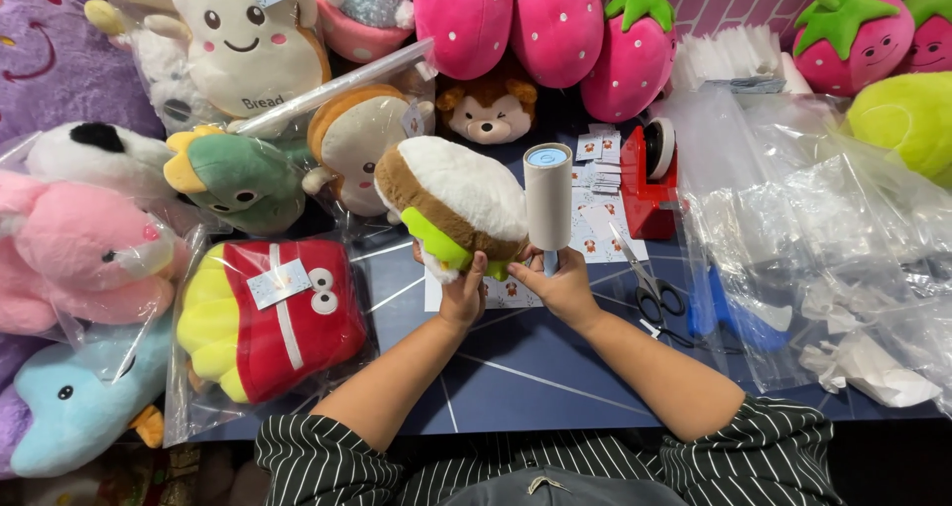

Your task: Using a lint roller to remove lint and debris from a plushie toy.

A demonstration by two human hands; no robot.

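Note:
My left hand [462,294] grips the underside of a burger-shaped plush toy [454,201] with a white top, brown band and green edge, held above the dark blue table [516,367]. My right hand [562,286] is closed on the blue handle of a lint roller [548,199], whose beige roll stands upright against the plush's right side.
Bagged plush toys crowd the left, among them a red fries toy [273,316] and a green dinosaur [238,177]. Pink strawberry plushes [555,20] line the back. A red tape dispenser [650,181], scissors [650,290], sticker sheets and a heap of clear plastic bags [823,219] lie right.

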